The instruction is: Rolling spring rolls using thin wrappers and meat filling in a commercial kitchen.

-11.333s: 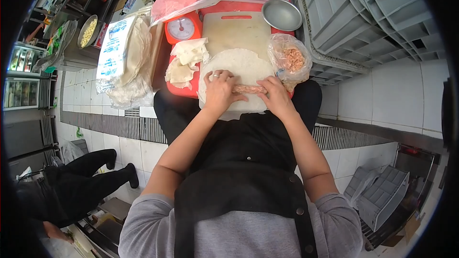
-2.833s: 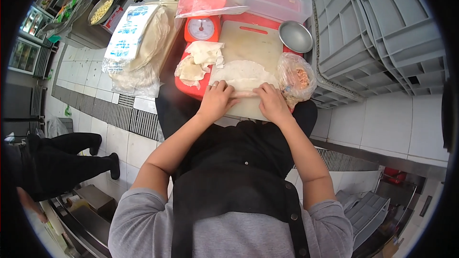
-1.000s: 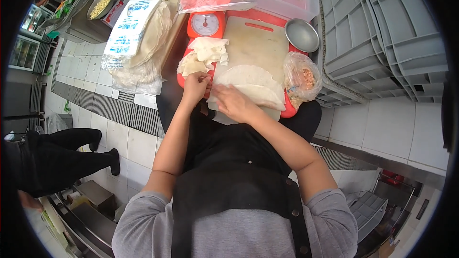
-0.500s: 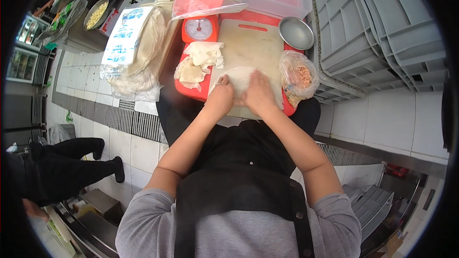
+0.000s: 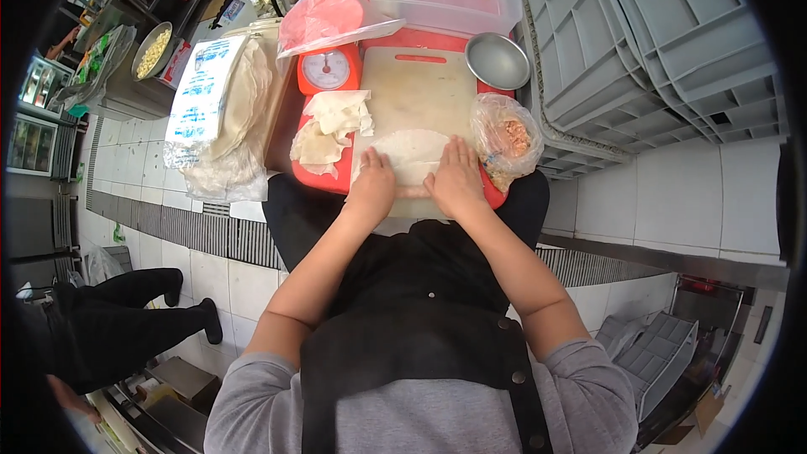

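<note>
A thin pale wrapper sheet (image 5: 409, 145) lies on the near part of a white cutting board (image 5: 424, 88). Along its near edge runs a narrow pinkish roll (image 5: 412, 192), between my two thumbs. My left hand (image 5: 372, 187) rests flat on the wrapper's left side, fingers stretched forward. On the right side my right hand (image 5: 455, 181) lies the same way, with its thumb by the roll. Crumpled wrapper pieces (image 5: 332, 122) sit left of the board. A clear plastic bag of pinkish filling (image 5: 510, 136) stands to the right.
An orange kitchen scale (image 5: 326, 70) and a metal bowl (image 5: 498, 61) flank the board's far end. Behind are a clear plastic tub (image 5: 496, 4) and a bag on a red surface. Stacked wrappers (image 5: 239, 97) lie left; grey crates (image 5: 605, 50) stand right. Another person's legs (image 5: 134, 311) show at left.
Both hands have spread apart, the left outward to the left side of the wrapper, the fingers now straighter. More of the wrapper and the roll shows between them. The whole view has shifted slightly.
</note>
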Motion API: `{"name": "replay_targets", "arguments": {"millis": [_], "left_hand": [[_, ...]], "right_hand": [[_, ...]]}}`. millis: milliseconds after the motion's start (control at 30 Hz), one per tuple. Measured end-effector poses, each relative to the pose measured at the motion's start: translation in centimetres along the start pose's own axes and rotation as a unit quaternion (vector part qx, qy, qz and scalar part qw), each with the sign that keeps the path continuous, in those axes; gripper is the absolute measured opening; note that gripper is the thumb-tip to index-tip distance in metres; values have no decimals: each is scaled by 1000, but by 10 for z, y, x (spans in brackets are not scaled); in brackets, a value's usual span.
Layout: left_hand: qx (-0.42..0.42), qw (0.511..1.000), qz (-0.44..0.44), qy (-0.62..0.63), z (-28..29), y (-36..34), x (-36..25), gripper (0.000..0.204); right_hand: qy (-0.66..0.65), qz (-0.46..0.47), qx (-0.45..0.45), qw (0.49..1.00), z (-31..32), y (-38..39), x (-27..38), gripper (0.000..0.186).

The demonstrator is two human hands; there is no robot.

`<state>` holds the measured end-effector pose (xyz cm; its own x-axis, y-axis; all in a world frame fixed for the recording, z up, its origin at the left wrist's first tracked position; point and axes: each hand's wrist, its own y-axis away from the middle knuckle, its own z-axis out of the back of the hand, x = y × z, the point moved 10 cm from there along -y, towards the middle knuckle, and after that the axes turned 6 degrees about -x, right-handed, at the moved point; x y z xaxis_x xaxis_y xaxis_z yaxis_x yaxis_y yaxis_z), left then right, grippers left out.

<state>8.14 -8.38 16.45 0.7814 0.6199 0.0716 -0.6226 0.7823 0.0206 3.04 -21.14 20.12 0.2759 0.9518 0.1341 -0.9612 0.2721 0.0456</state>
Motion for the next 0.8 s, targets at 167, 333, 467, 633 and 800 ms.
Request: {"name": "replay_targets", "arguments": {"millis": [167, 333, 467, 633, 800], "left_hand": [[-2, 992, -127, -11, 22, -40, -51, 60], [-137, 964, -120, 195, 32, -35, -16, 59], [-40, 989, -46, 132, 10, -7, 1, 55], [-43, 993, -27, 106, 28, 9, 23, 49], [-32, 967, 104, 229, 41, 20, 63, 51]], "right_hand": [[-212, 225, 0, 951, 7, 13, 29, 73], [-88, 104, -28, 990, 23, -12, -10, 37], [-164, 45, -121, 978, 73, -94, -40, 31], [-52, -14, -302, 952, 81, -204, -159, 39], [22, -49, -148, 988, 58, -215, -166, 52]]}}
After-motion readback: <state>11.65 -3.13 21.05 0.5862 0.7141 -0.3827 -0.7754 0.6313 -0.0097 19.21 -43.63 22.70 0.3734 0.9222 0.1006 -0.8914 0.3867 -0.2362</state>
